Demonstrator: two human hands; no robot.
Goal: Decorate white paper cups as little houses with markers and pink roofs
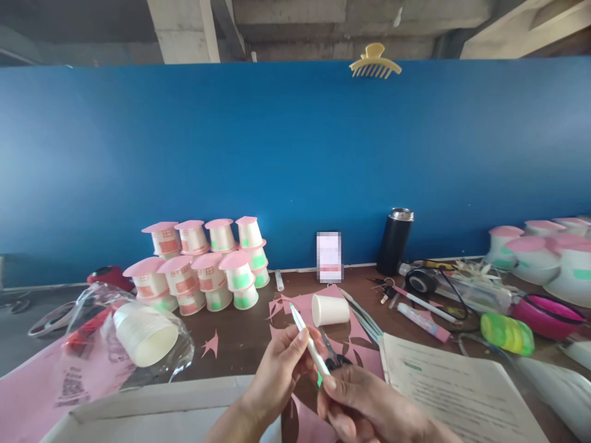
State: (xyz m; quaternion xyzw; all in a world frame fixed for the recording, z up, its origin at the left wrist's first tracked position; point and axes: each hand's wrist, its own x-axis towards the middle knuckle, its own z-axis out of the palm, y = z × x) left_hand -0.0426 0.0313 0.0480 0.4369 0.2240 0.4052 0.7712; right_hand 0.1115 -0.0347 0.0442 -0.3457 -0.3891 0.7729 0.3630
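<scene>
Both my hands meet low in the middle of the view, holding a thin white pen that slants up to the left. My left hand pinches its upper shaft between thumb and fingers. My right hand is closed around its lower end, where a green part shows. Just beyond the hands lie black-handled scissors on pink paper scraps. A white paper cup lies on its side behind them.
Paper-cup houses with pink roofs are stacked at the back left, more at the right. A bagged sleeve of cups, a black flask, a phone, tape, keys, pens, printed sheets and a blue partition surround the desk.
</scene>
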